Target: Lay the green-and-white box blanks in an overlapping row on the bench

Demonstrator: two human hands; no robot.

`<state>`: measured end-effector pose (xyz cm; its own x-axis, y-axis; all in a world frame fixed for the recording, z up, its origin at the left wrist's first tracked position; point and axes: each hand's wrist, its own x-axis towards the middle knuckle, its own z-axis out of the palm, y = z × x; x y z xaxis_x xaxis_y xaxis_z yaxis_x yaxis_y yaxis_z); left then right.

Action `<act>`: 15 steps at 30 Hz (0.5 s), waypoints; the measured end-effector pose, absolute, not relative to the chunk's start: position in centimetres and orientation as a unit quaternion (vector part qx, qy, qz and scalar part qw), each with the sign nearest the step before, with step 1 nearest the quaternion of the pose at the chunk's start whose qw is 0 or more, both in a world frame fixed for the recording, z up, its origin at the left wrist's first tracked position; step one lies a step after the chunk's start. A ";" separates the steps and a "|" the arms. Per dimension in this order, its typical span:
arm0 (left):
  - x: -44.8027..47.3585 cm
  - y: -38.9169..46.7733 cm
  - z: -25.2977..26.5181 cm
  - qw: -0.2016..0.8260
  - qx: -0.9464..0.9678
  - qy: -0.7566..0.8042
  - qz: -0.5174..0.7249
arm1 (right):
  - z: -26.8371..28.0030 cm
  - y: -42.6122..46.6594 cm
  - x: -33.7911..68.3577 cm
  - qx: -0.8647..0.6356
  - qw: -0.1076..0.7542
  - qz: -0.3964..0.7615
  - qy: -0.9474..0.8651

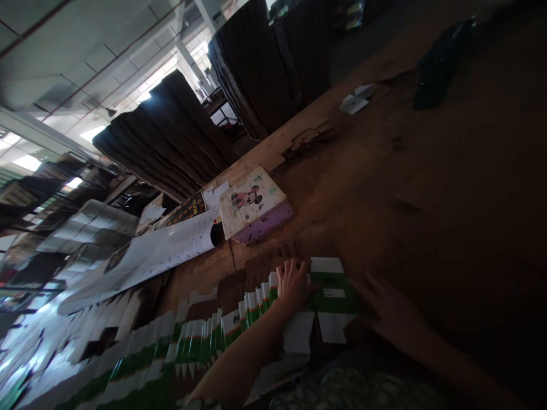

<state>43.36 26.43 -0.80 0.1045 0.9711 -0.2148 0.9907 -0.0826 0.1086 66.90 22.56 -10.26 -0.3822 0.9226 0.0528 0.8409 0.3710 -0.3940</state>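
My left hand [293, 285] reaches over a row of flat green-and-white cartons [252, 307], its fingers bent and pressed on the carton at the row's right end. To the right lies a single flat carton [331, 293], green in the middle with a small white label and white flaps; the left fingertips touch its left edge. Close to that carton's right edge is my right hand [387, 307], dim and blurred, its fingers stretched out and seemingly holding nothing. Shadow hides its underside.
Beyond the hands a box with a cartoon mouse [254, 202] stands on the brown table [350, 188]. A long white printed sheet [171, 245] lies left of it. Tall stacks of dark board [166, 131] rise behind. A dark object [442, 65] and paper scraps [356, 99] lie farther off.
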 end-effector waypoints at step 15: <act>42.4 28.7 2.3 0.114 0.705 0.700 0.026 | 2.0 23.1 62.3 -0.444 0.105 0.552 -0.698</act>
<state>42.38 28.68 2.31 0.0197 0.9922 -0.1232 0.9803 0.0051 0.1975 62.32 23.12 1.97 -0.5836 0.7355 -0.3442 0.5037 -0.0046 -0.8639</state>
